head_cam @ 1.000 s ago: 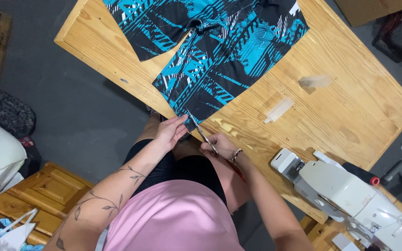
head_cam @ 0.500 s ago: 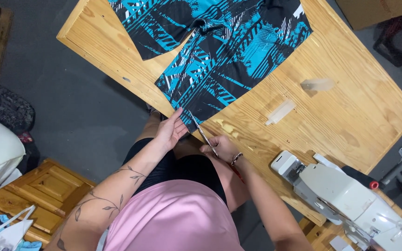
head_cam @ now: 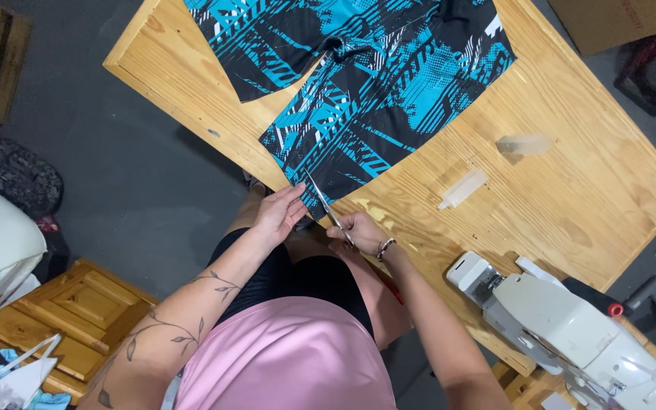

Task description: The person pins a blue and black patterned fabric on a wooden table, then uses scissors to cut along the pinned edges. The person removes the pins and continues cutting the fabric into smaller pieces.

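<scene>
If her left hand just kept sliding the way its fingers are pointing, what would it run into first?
The left hand points up and to the right, its fingertips at the near edge of the blue and black patterned fabric beside the scissors. It would probably meet that fabric first, though depth is hard to judge from above.

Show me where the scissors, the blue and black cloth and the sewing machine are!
scissors [head_cam: 326, 206], head view, on the shiny blades.
blue and black cloth [head_cam: 377, 99], head view, middle of the patterned fabric.
sewing machine [head_cam: 563, 326], head view, on its white body.
</scene>
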